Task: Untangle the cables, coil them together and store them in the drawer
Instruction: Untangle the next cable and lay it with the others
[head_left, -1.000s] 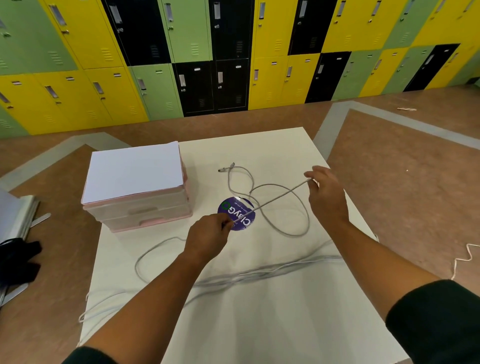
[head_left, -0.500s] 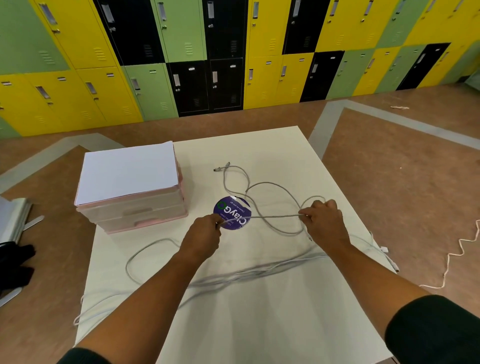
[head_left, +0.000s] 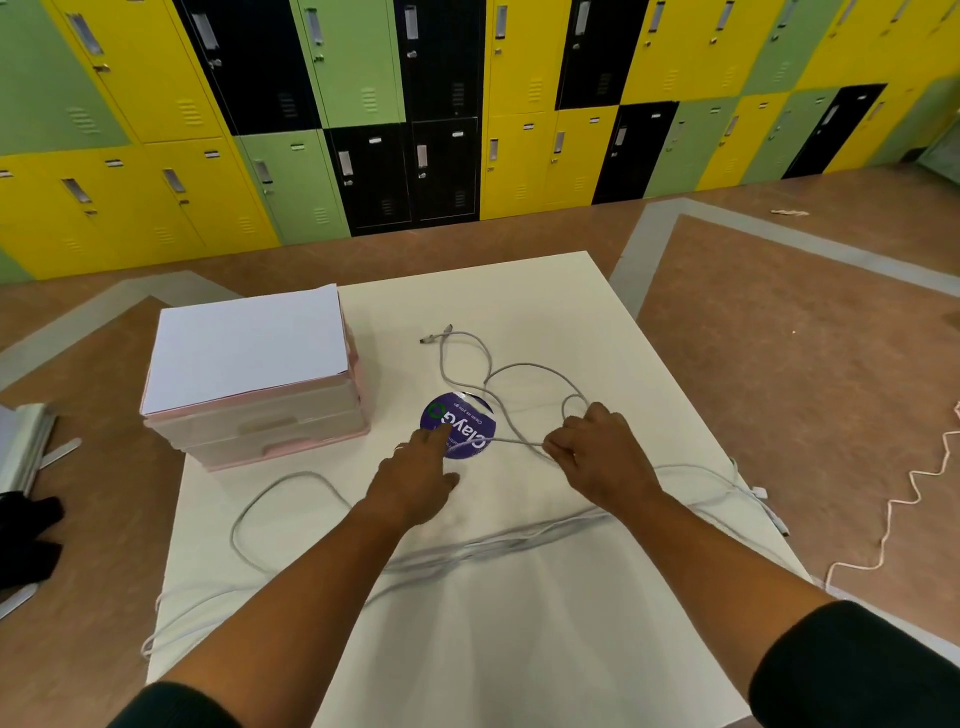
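Note:
Grey cables (head_left: 524, 368) lie looped across the white table (head_left: 519, 649), their plug ends at the far middle. More strands run in a bundle along the table's middle and hang off the left and right edges. My right hand (head_left: 597, 457) grips a strand close to a small loop. My left hand (head_left: 415, 475) rests beside the purple round sticker (head_left: 460, 423), fingers extended toward the same strand; whether it pinches the cable is hidden. The pink-framed drawer unit (head_left: 265, 415) stands at the far left, its drawers closed, white paper on top.
Yellow, green and black lockers line the far wall. On the floor to the left lie a black item (head_left: 26, 540) and grey sheets. A cream zigzag cord (head_left: 914, 499) lies on the floor at the right.
My right hand has come down and toward my left hand, shortening the taut strand between them. A small loop has formed by my right hand. The left hand's fingers have straightened.

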